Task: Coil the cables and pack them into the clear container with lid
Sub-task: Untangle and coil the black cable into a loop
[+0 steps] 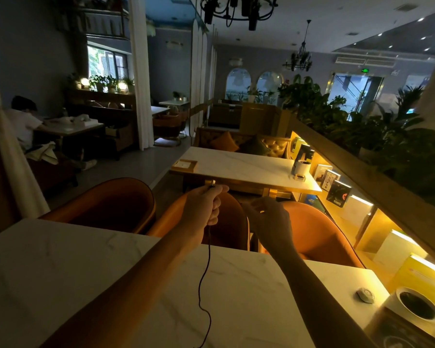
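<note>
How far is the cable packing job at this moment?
Nothing looks done: no finished coil shows, and the clear container is not in view. In hand: the left hand grips one end of a black cable, which hangs loose to the table; the right hand is raised beside it. Coiling and packing remain.

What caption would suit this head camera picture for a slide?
In a dim cafe, the left hand grips a black cable dangling over the marble table, right hand alongside.
</note>
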